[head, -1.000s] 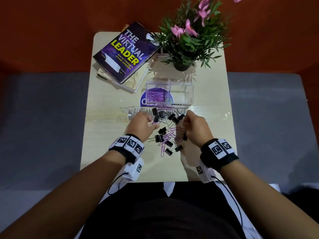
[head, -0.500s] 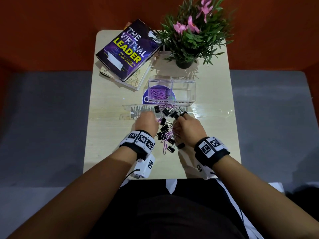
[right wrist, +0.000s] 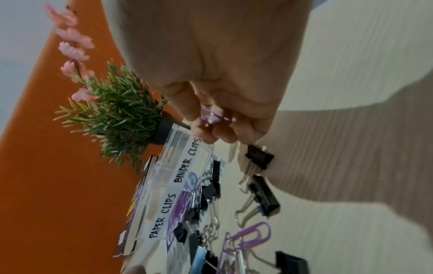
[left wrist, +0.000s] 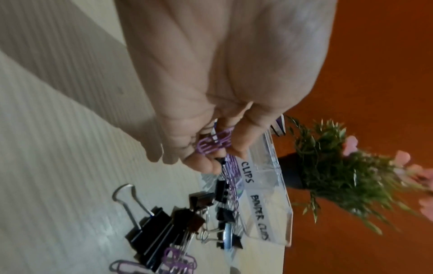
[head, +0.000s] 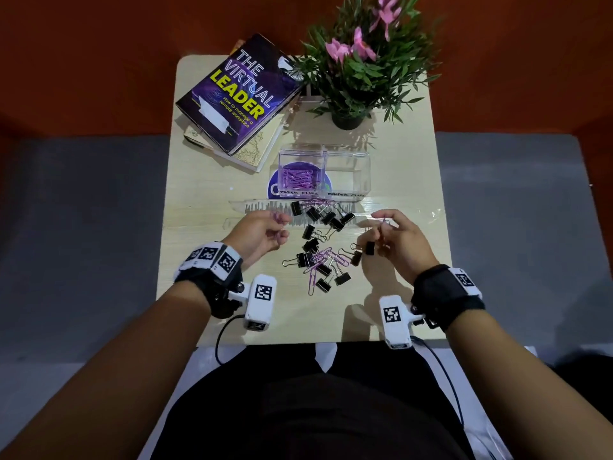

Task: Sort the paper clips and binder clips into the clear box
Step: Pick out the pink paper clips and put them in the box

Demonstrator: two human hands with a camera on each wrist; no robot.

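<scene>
The clear box point(head: 346, 151) stands mid-table; its left compartment, labelled PAPER CLIPS, holds purple paper clips point(head: 297, 177), and the BINDER CLIPS compartment point(head: 348, 175) looks empty. In front of it lies a mixed pile of black binder clips point(head: 311, 231) and purple paper clips point(head: 323, 257). My left hand point(head: 282, 225) hovers left of the pile, fingers curled round a few purple paper clips point(left wrist: 214, 142). My right hand point(head: 381, 227) hovers to the pile's right and pinches a purple paper clip point(right wrist: 211, 115). One binder clip point(right wrist: 259, 156) sits just under its fingers; contact is unclear.
A purple book point(head: 238, 91) on another book lies at the back left, a potted plant point(head: 358, 71) at the back right. A clear flat lid point(head: 255, 207) lies between box and pile. The small table point(head: 199, 260) has grey floor on both sides.
Both hands have come up out of the pile and drawn apart, left to the left and right to the right, each holding purple paper clips.
</scene>
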